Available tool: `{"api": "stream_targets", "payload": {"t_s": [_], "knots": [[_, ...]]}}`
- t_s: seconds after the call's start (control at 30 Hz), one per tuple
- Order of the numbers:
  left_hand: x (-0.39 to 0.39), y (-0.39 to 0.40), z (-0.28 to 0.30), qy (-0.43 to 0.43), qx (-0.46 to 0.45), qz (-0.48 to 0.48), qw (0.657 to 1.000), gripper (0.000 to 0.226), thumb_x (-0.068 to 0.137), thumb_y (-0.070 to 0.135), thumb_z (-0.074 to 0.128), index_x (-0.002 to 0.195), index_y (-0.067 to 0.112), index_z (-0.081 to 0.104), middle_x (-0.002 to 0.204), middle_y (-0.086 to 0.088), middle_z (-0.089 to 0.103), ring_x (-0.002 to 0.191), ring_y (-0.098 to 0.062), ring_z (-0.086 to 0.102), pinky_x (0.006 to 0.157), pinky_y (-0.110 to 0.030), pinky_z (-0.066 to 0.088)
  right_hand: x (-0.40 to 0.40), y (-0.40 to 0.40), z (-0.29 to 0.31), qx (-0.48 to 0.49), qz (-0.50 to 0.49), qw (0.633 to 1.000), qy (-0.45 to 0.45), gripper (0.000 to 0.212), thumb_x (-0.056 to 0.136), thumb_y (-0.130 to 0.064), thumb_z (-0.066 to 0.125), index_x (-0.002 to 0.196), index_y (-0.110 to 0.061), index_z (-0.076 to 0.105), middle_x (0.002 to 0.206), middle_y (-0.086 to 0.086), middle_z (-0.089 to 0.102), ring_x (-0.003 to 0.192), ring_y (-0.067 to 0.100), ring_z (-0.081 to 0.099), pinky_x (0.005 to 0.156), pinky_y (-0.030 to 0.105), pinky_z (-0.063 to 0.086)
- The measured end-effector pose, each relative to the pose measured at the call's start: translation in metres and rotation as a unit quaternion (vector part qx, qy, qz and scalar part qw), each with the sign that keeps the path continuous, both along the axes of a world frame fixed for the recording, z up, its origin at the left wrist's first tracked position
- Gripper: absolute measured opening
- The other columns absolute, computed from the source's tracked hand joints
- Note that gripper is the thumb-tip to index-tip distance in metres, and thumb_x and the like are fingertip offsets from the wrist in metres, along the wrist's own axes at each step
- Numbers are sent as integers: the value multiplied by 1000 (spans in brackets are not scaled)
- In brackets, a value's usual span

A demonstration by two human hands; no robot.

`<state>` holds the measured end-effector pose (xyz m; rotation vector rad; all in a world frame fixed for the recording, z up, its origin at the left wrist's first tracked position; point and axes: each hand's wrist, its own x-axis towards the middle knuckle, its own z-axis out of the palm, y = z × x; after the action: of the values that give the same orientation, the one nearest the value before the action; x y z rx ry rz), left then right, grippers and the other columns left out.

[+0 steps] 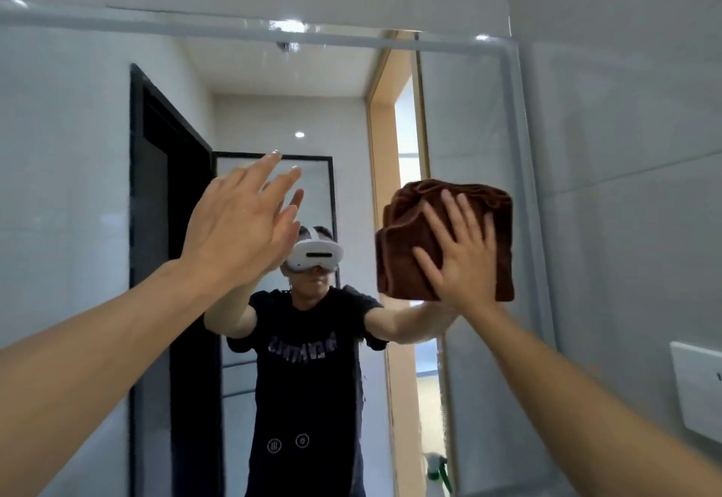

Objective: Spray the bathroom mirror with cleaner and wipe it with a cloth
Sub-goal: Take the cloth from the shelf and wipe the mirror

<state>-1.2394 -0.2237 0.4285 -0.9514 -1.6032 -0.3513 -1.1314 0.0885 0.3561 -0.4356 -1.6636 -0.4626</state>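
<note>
Soft and light, the folded cloth (pixel 445 238) at three o'clock suits the flat-palmed right hand (pixel 463 262) pressing its middle against the mirror (pixel 78 184); left hand (pixel 238 223) open, empty.

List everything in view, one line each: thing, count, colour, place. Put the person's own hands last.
mirror: one, pale rounded frame, fills most of the wall ahead; it reflects the person, a dark door frame and a lit doorway.
cloth: one, brown, folded, flat against the mirror's right part.
spray bottle: one, white with green trigger, bottom edge near the mirror's lower right; partly visible.
wall plate: one, white, on the tiled wall right of the mirror.
wall tiles: several, pale grey, above and right of the mirror.
left hand: one, fingers straight, raised at the mirror, holding nothing.
right hand: one, fingers spread, pressing the cloth to the glass.
</note>
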Motion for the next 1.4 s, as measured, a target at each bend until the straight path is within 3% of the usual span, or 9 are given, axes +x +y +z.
{"api": "stream_targets", "payload": {"t_s": [0.1, 0.23, 0.43, 0.6, 0.83, 1.07, 1.2, 1.3, 1.4], "knots": [[3, -3, -10, 5, -10, -1, 1000, 55, 98, 43, 31, 147, 22, 44, 157, -7, 38, 135, -28, 44, 107, -46, 38, 21, 41, -2, -141, -8, 985, 99, 71, 95, -58, 31, 154, -17, 36, 167, 2, 20, 154, 26, 16, 120, 60, 15], [-2, -12, -26, 13, -15, -9, 1000, 48, 101, 35, 44, 147, 20, 46, 154, -9, 41, 132, -28, 46, 106, -45, 38, 13, 26, -8, -161, 5, 982, 100, 76, 90, -47, 37, 157, -13, 25, 168, 3, 13, 155, 28, 9, 120, 63, 12], [-3, 4, -50, -21, -13, -19, 1000, 50, 100, 36, 47, 148, 22, 43, 156, -9, 38, 132, -29, 46, 108, -47, 39, -39, -80, -73, 33, 77, 995, -51, 67, 90, -56, 53, 150, -28, 44, 167, 2, 19, 155, 27, 10, 118, 63, 14], [15, 38, -62, -25, -19, -42, 999, 52, 99, 36, 48, 149, 22, 42, 157, -9, 37, 135, -28, 45, 110, -45, 37, -55, -98, -105, 128, 90, 979, -133, 68, 93, -64, 49, 154, -38, 33, 165, -1, 23, 155, 21, 15, 117, 63, 19], [13, 43, -77, -33, -30, -44, 998, 52, 101, 37, 44, 151, 24, 39, 160, -7, 33, 139, -26, 41, 113, -43, 33, 8, 6, -91, -37, 15, 999, 21, 69, 95, -58, 39, 155, -25, 35, 166, 5, 22, 154, 27, 16, 119, 61, 17], [-14, -2, -92, -39, -12, -28, 999, 50, 101, 34, 48, 149, 21, 43, 158, -9, 35, 138, -27, 42, 113, -44, 34, 4, 6, -105, -106, 16, 991, 83, 68, 78, -32, 51, 142, -9, 52, 165, 9, 23, 153, 32, 17, 119, 64, 14], [-15, -5, -92, -7, 2, -45, 999, 52, 100, 32, 52, 149, 20, 43, 160, -10, 31, 135, -28, 44, 110, -44, 37, -38, -73, -124, -5, 84, 996, 3, 43, 68, -35, 63, 101, -11, 75, 162, 11, 30, 152, 34, 22, 117, 66, 17], [-1, 10, -87, 17, -2, -75, 997, 53, 99, 31, 52, 150, 21, 41, 161, -10, 29, 134, -30, 44, 109, -45, 38, -66, -125, -145, 57, 115, 988, -84, 60, 89, -54, 57, 145, -31, 52, 164, 2, 27, 154, 26, 18, 118, 64, 17], [15, 31, -88, 35, -19, -104, 994, 53, 100, 34, 48, 151, 22, 40, 162, -9, 27, 138, -29, 41, 110, -44, 36, -59, -106, -147, 109, 101, 983, -110, 65, 93, -61, 52, 151, -37, 39, 163, -1, 29, 153, 22, 20, 118, 62, 20]]}}
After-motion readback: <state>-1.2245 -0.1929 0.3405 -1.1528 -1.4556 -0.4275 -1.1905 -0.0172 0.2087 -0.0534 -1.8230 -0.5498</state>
